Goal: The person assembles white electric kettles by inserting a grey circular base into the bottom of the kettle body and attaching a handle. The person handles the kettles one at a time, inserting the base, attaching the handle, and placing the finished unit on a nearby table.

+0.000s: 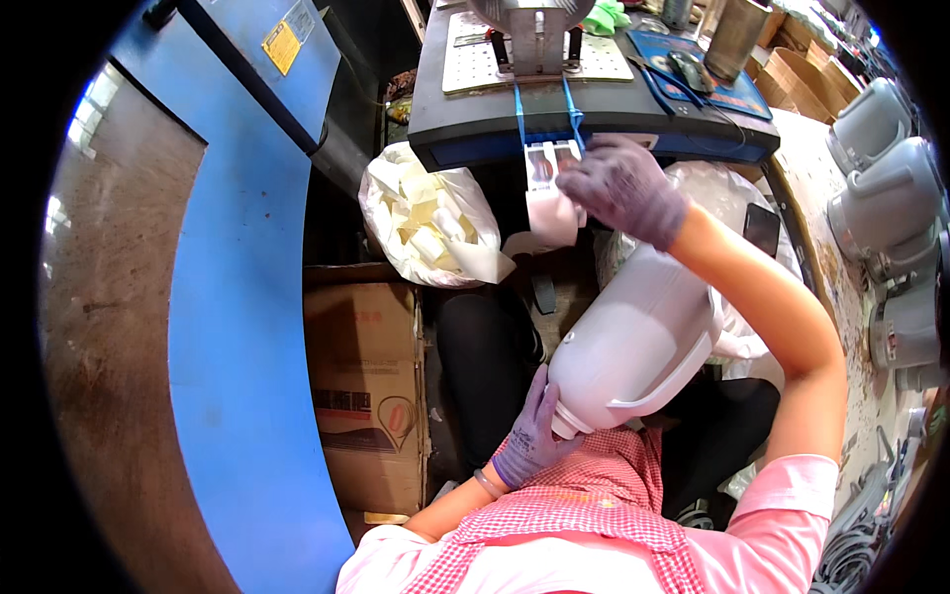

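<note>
A large pale grey plastic jug (633, 332) with a long side handle lies tilted across my lap. My left hand (534, 436), in a purple-grey glove, is closed round its narrow neck end. My right hand (630, 190), gloved alike, is raised past the jug's far end, with its fingers bent together at the edge of a white label strip (550, 210). The strip carries printed pictures and hangs from blue straps (574, 104) at the table front. My fingertips are partly hidden against it.
Ahead, a dark table (465, 129) bears a metal fixture (539, 45) on a perforated white board. A bag of pale paper scraps (435, 223) and a cardboard box (366, 346) stand left of my legs. Several grey jugs (896, 188) line the right bench. A phone (762, 228) lies nearby.
</note>
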The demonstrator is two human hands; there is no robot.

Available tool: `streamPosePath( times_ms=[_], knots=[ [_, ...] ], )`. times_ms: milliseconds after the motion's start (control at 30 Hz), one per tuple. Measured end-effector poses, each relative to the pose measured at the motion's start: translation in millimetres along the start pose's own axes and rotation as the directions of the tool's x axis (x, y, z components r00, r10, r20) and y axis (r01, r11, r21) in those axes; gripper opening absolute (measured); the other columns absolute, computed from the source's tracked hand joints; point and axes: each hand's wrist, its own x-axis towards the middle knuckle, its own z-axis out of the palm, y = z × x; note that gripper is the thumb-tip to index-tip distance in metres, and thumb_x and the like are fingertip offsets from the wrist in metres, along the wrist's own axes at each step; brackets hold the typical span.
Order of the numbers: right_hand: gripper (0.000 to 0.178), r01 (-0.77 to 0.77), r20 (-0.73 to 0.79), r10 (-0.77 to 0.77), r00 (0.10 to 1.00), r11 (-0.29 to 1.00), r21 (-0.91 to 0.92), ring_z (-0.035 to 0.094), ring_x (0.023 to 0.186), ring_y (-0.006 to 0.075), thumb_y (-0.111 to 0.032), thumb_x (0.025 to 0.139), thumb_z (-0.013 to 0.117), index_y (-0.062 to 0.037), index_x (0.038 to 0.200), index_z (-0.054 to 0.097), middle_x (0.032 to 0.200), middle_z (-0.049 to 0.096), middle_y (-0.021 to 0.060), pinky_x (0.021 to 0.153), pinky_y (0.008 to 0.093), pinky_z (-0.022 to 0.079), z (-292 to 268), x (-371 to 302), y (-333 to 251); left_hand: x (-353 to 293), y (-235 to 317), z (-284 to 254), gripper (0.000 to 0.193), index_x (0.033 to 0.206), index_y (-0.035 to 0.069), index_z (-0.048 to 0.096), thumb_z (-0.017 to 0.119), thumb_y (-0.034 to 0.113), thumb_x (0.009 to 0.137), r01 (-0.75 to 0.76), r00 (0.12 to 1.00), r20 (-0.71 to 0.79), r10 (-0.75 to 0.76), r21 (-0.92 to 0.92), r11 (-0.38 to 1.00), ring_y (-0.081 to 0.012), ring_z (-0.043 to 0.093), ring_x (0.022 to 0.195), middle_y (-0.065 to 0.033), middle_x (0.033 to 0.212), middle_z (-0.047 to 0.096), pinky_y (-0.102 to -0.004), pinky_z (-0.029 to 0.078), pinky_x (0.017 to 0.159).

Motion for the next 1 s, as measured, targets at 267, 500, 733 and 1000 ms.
streamPosePath(
  times_ms=[267,500,733,1000],
  knots=[
    [0.026,-0.161,0.192,0.103,0.976,0.933,0.321,0.059,0.116,0.0257,-0.028,0.080,0.076,-0.0208,0.104,0.072,0.111,0.065,0.0050,0.100,0.0375,0.049,-11,4,-13,4,-11,0,0.112,0.153,0.001,0.017,0.089,0.020,0.069,-0.001,1.000,0.016,0.001,-0.027,1.000,-0.0547,0.040,0.135,-0.0397,0.150,0.028,-0.0516,0.045,0.107],
    [0.022,-0.309,0.301,0.269,0.915,0.946,0.094,0.064,0.102,0.0255,-0.028,0.083,0.070,-0.0194,0.103,0.072,0.107,0.066,0.0062,0.087,0.0386,0.054,18,39,-8,4,-11,-3,0.108,0.154,0.001,0.019,0.086,0.018,0.071,0.008,1.000,0.003,-0.007,-0.061,0.998,-0.0560,0.040,0.134,-0.0405,0.149,0.027,-0.0529,0.044,0.107],
    [0.008,-0.077,0.016,0.075,0.997,0.978,0.194,0.059,0.118,0.0308,-0.015,0.077,0.072,-0.0104,0.080,0.066,0.121,0.065,0.0094,0.095,0.0414,0.051,-50,-23,-60,4,-14,5,0.112,0.154,0.001,0.016,0.087,0.018,0.070,-0.036,0.999,-0.032,0.034,-0.074,0.997,-0.0545,0.040,0.135,-0.0377,0.151,0.029,-0.0522,0.041,0.109],
    [0.013,-0.459,0.285,0.949,0.138,-0.193,0.867,0.058,0.061,0.0038,-0.014,0.091,0.074,-0.0042,0.095,0.066,0.078,0.066,0.0002,0.053,0.0186,0.046,-130,-186,-73,4,-7,16,0.112,0.154,-0.001,0.014,0.086,0.014,0.070,0.169,0.986,0.019,-0.168,-0.162,0.972,-0.0367,0.050,0.130,-0.0258,0.146,0.042,-0.0445,0.043,0.107]
  ],
)
